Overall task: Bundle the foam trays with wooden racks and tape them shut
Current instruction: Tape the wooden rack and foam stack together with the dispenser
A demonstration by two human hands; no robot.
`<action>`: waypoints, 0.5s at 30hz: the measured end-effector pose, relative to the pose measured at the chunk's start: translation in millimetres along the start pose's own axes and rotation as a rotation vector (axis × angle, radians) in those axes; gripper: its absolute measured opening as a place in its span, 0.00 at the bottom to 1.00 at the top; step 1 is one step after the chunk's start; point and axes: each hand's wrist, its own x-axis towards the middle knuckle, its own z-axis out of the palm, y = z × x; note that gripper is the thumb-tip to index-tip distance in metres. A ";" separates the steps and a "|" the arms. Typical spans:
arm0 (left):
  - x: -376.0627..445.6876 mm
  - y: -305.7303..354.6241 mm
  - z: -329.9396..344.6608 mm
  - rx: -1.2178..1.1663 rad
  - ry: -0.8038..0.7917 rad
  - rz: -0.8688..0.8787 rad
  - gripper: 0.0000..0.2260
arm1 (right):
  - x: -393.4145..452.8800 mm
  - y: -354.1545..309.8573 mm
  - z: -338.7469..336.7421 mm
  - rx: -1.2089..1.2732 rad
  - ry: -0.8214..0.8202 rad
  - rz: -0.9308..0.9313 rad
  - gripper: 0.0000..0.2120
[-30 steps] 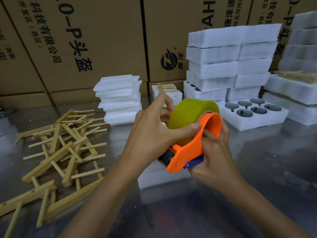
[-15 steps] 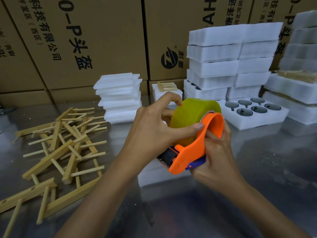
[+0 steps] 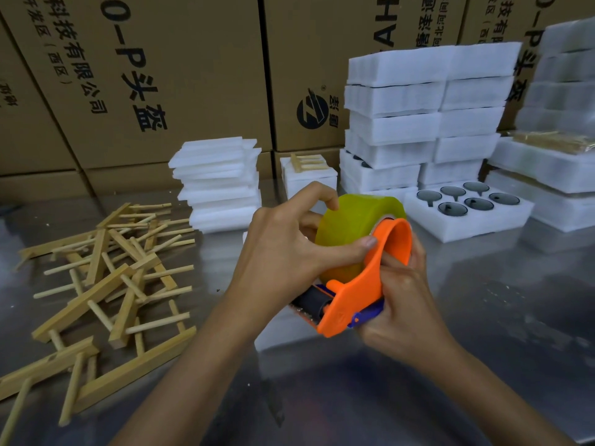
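An orange tape dispenser [image 3: 357,294] with a yellowish tape roll [image 3: 351,226] is held up in the middle of the view. My right hand [image 3: 402,304] grips its handle from below. My left hand [image 3: 289,249] curls round the roll, thumb along its near side and forefinger bent over the top. Under the hands lies a white foam tray [image 3: 283,329] on the metal table, mostly hidden. Loose wooden racks [image 3: 106,284] lie in a heap at the left.
A stack of thin foam sheets [image 3: 219,185] stands behind the hands. Stacked foam trays [image 3: 425,120] rise at the right, with an open tray of dark round parts [image 3: 467,210] in front. A small foam block topped by a wooden rack [image 3: 309,175] sits at the back. Cardboard boxes [image 3: 161,75] wall the far side.
My left forefinger has shifted along the top of the tape roll. The dispenser has stayed almost in place.
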 end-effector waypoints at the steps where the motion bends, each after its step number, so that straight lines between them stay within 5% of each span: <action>1: 0.2 0.0 1.9 -0.006 0.000 -0.004 0.21 | 0.1 -0.2 1.1 0.010 0.012 0.011 0.39; 6: 4.7 -2.6 8.8 -0.021 -0.011 -0.017 0.19 | 0.5 -1.2 6.0 0.154 0.104 0.110 0.15; 10: 0.2 -7.3 13.6 -0.020 0.022 -0.009 0.26 | 5.2 4.8 0.7 0.165 0.086 0.096 0.14; 15: 10.7 1.1 8.3 -0.032 -0.070 -0.082 0.24 | 6.8 11.0 -9.1 -0.013 -0.023 0.066 0.31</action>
